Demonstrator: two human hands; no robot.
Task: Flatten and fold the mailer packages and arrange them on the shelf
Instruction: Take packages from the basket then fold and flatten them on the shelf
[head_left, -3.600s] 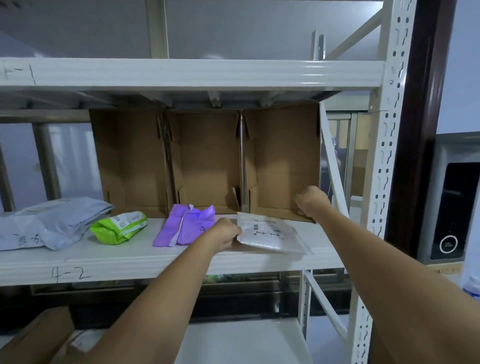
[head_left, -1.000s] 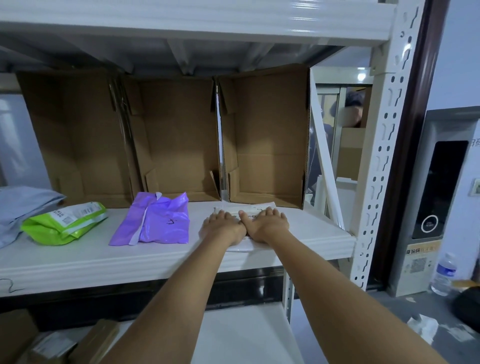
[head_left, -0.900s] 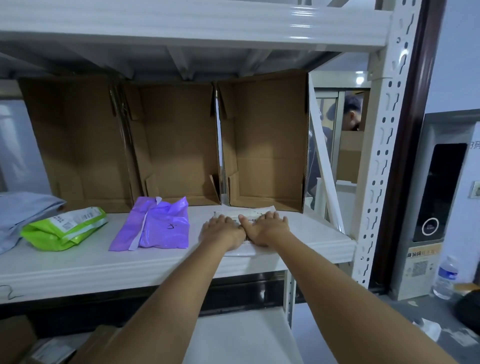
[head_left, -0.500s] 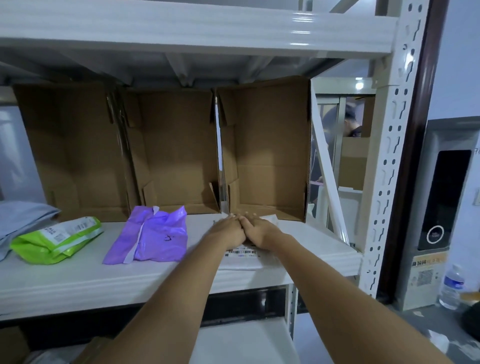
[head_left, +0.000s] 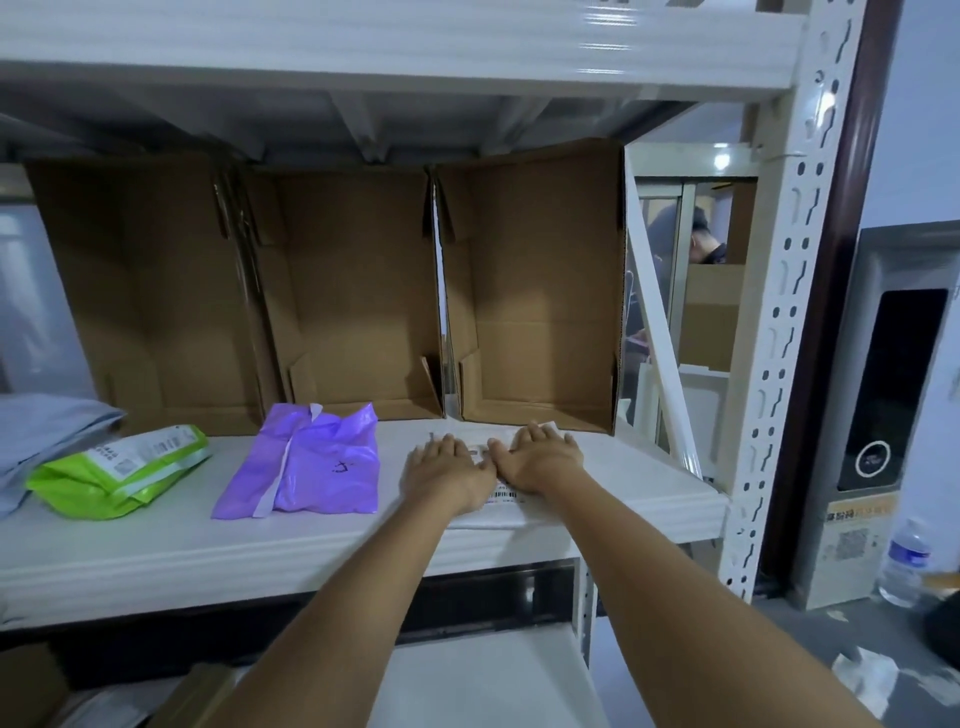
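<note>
A white mailer package (head_left: 498, 512) with a barcode label lies flat on the white shelf (head_left: 156, 551), in front of the rightmost cardboard box. My left hand (head_left: 447, 470) and my right hand (head_left: 540, 457) press down on it side by side, palms flat and fingers straight, hiding most of it. Further left on the shelf lie a purple mailer (head_left: 311, 465), a green mailer (head_left: 117, 470) and a grey mailer (head_left: 36, 436).
Three open cardboard boxes (head_left: 353, 291) stand on their sides along the back of the shelf. The rack's white upright (head_left: 779, 291) is at the right. A water bottle (head_left: 904, 564) stands on the floor beyond it. A person is behind the rack.
My hands moved apart over the white mailer, from bunched together to spread flat with fingers straight. The camera view shifted slightly.
</note>
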